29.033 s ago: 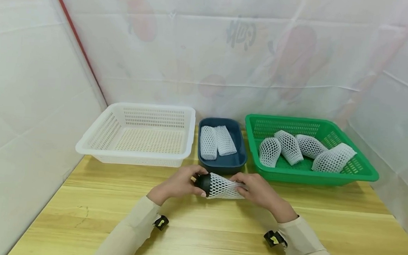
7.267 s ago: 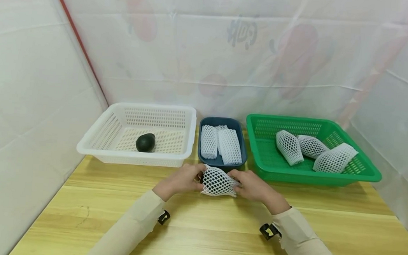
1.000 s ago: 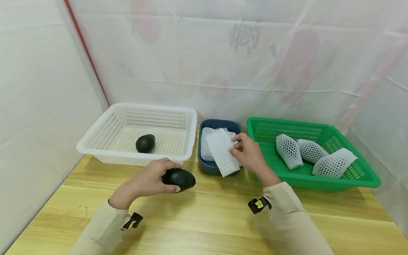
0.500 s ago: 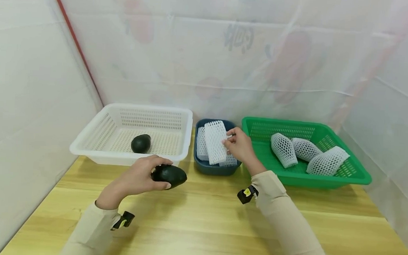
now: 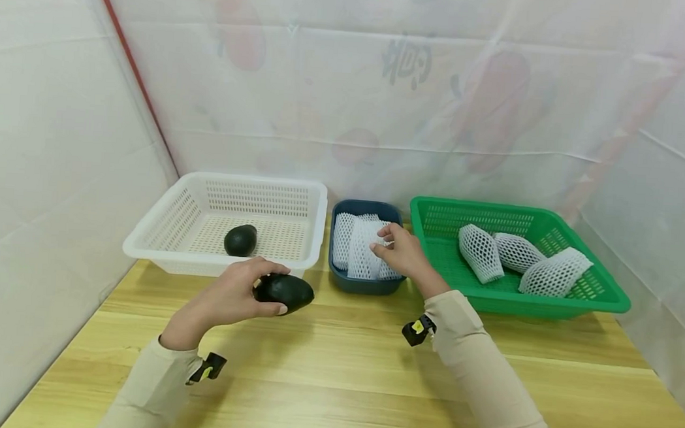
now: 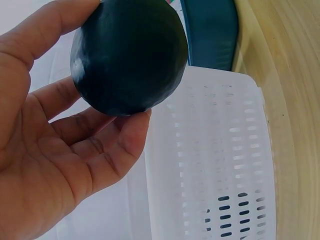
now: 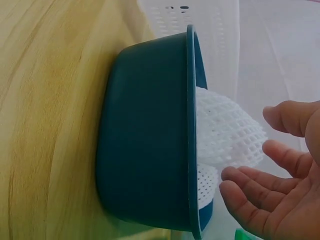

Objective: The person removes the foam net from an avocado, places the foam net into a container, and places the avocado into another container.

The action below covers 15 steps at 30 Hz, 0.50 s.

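Observation:
My left hand (image 5: 233, 297) grips a bare dark-green avocado (image 5: 285, 292) above the table, in front of the white basket. In the left wrist view the thumb and fingers curl round this avocado (image 6: 130, 57). My right hand (image 5: 402, 252) is over the dark blue bin (image 5: 367, 285), its fingers loosely bent and apart, holding nothing. White foam net sleeves (image 5: 365, 251) lie flattened in the bin, the top one just under the right fingers. In the right wrist view a gap shows between the thumb and fingers, beside a foam net (image 7: 230, 127) at the bin's rim.
At the left, the white perforated basket (image 5: 222, 260) contains one bare avocado (image 5: 240, 240). On the right, the green basket (image 5: 525, 305) has 3 net-wrapped items (image 5: 481, 254) in it. All stand on a wooden table (image 5: 332, 383) before a pale curtain.
The right hand has set a foam net down in the blue bin and let go. The left hand, holding the avocado, has shifted slightly left. Longer ago, both hands worked on netted avocados.

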Motion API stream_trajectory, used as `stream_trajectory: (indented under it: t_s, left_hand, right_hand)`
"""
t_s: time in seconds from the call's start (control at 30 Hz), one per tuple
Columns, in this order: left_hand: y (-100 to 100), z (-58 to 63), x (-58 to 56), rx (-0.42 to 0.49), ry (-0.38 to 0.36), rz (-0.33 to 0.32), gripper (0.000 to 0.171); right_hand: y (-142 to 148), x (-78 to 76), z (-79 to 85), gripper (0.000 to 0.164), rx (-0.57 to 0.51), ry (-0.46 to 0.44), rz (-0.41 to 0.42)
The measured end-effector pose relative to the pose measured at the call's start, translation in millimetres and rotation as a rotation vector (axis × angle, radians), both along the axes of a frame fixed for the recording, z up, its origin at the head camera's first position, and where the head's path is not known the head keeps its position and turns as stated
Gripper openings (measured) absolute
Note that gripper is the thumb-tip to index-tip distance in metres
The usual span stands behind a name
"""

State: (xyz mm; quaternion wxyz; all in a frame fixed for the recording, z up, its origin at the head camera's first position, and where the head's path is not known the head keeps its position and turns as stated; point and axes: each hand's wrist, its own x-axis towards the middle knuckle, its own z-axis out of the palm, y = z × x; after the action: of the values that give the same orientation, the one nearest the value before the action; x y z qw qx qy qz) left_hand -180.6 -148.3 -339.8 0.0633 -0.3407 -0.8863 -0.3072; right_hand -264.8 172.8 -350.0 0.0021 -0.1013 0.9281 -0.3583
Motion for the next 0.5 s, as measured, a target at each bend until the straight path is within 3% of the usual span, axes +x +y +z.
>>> stream_trajectory:
  t_s: [0.17,0.5]
  left_hand:
    - [2.2,-0.4,0.3,0.004,-0.007,0.005,0.052]
    - [0.7,1.7,3.9,0.033,-0.018,0.006,0.052]
  right_hand:
    - [2.2,2.4,2.4,0.038,0.027,-0.02,0.007]
    - [-4.4,19.3,18.6,0.049,0.214,-0.088,0.025]
